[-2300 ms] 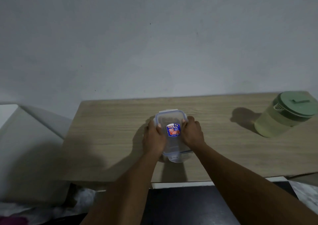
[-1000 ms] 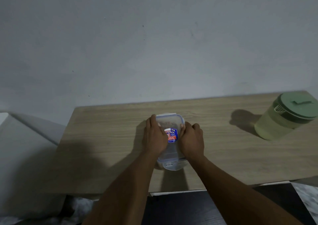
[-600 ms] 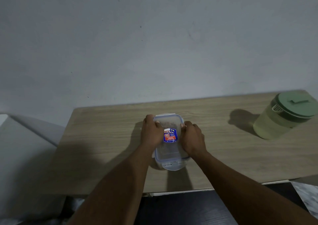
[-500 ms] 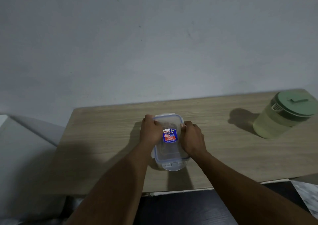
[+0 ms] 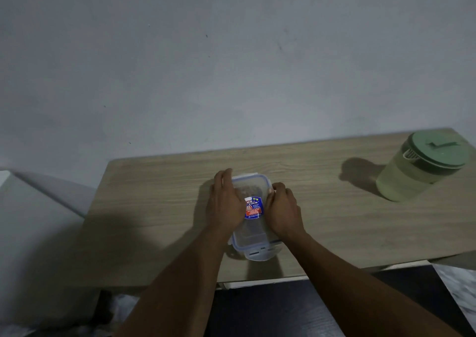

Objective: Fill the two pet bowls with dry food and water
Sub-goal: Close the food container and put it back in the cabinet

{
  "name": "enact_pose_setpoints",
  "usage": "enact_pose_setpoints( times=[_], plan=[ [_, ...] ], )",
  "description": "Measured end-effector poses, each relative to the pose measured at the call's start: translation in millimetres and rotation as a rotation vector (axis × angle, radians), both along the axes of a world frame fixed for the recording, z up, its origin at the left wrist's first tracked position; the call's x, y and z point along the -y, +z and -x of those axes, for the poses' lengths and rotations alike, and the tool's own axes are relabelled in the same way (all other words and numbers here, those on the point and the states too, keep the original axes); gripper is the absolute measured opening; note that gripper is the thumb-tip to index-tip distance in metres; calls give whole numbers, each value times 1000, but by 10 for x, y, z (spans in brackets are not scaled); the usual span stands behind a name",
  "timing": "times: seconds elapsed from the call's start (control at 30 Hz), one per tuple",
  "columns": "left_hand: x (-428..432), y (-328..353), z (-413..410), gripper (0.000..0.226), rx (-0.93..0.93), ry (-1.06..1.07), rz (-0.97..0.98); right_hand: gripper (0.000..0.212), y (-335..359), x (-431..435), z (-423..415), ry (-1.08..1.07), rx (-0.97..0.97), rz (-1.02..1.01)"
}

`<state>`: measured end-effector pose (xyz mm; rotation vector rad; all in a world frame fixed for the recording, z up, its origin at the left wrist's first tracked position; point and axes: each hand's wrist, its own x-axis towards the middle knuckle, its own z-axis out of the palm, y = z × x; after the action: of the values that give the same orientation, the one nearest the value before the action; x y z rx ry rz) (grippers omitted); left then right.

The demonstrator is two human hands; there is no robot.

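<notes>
A clear plastic food container with a blue-rimmed lid and a blue and red label stands on the wooden table, near its front edge. Brown dry food shows dimly through the lid. My left hand grips the container's left side, fingers curled over the far left corner. On the right side, my right hand holds the container with the fingertips on the lid's side flap. A pale green water jug with a darker green lid stands at the table's far right. No pet bowls are in view.
A plain grey wall rises right behind the table. A pale grey surface lies to the left of the table, lower down. Dark floor shows below the table's front edge.
My left hand has slid from over the lid to the container's left side and far corner. My right hand stays at the right flap. The container has barely shifted.
</notes>
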<state>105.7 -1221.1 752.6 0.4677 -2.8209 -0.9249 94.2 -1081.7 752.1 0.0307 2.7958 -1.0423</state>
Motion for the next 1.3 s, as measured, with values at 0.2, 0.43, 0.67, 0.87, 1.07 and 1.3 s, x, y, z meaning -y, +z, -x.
enact_pose_setpoints(
  times=[0.2,0.43,0.67,0.87,1.07,1.3],
  plan=[
    [62,34,100,43,48,-200,205,33,-66,11,-4,-18,-54,-21],
    [71,75,181,33,114,-185,177,33,-116,11,6,-45,-118,-59],
    [40,104,137,35,110,-149,202,41,-173,-1,39,-92,-162,-121],
    [-37,164,5,39,134,-35,255,40,-135,-74,195,53,-159,-111],
    [-61,102,-107,42,113,14,215,42,-66,-119,318,177,-179,-214],
    [-322,-167,-649,56,-195,244,-229,43,-31,-54,381,265,-173,-206]
  ],
)
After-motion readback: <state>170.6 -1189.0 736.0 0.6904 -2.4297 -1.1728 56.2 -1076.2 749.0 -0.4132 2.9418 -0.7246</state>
